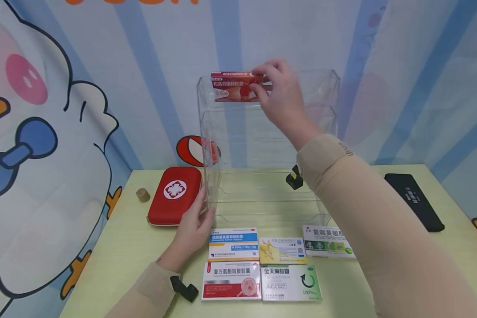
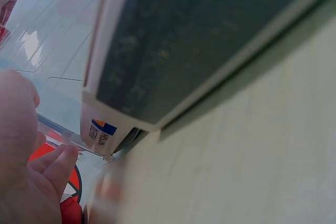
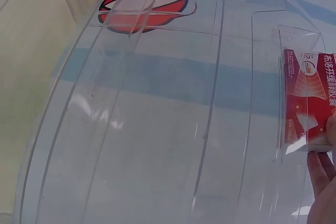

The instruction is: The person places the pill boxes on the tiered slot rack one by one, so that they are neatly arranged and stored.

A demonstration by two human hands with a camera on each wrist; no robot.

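Note:
A clear plastic tiered rack [image 1: 268,203] stands on the table. My right hand [image 1: 282,92] is at its top tier and pinches the right end of a red medicine box [image 1: 232,90]. The box sits upright toward the tier's left side; the right wrist view shows the red medicine box [image 3: 310,98] behind the clear front lip, fingers at its end. Low on the rack's left side, my left hand [image 1: 192,227] grips the edge. In the left wrist view, the left hand [image 2: 31,156] has the clear edge between thumb and fingers, beside a medicine box [image 2: 100,124].
Before the rack lie a blue-and-white box [image 1: 233,244], a yellow box [image 1: 282,250], a green-banded white box [image 1: 327,240], a red-and-white box [image 1: 231,281] and a green-and-white box [image 1: 291,283]. A red first-aid case [image 1: 175,196], a cork-coloured cylinder [image 1: 143,194] and a black pouch [image 1: 413,201] flank it.

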